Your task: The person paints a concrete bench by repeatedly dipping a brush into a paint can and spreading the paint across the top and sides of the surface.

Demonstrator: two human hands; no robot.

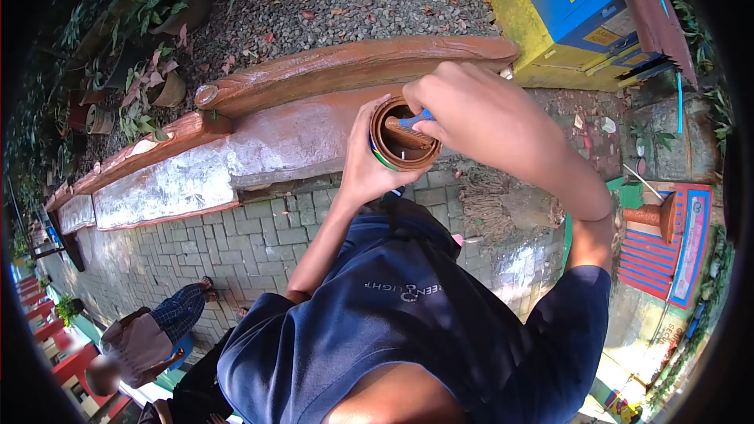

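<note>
2 hands meet above the brick paving (259, 243): the left hand (369, 165) grips a paint can (402, 137) by its wall. The right hand (463, 106) pinches a blue-handled brush (412, 122), its bristles hidden inside the can.

The right hand (471, 110) is covering most of the blue-handled brush (412, 122), whose bristles are sitting unseen inside the paint can (385, 159), while the left hand (369, 169) is hiding the can's label.

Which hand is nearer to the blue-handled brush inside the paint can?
Right. The right hand grips the brush above the paint can; the left hand holds the can's outer side.
</note>
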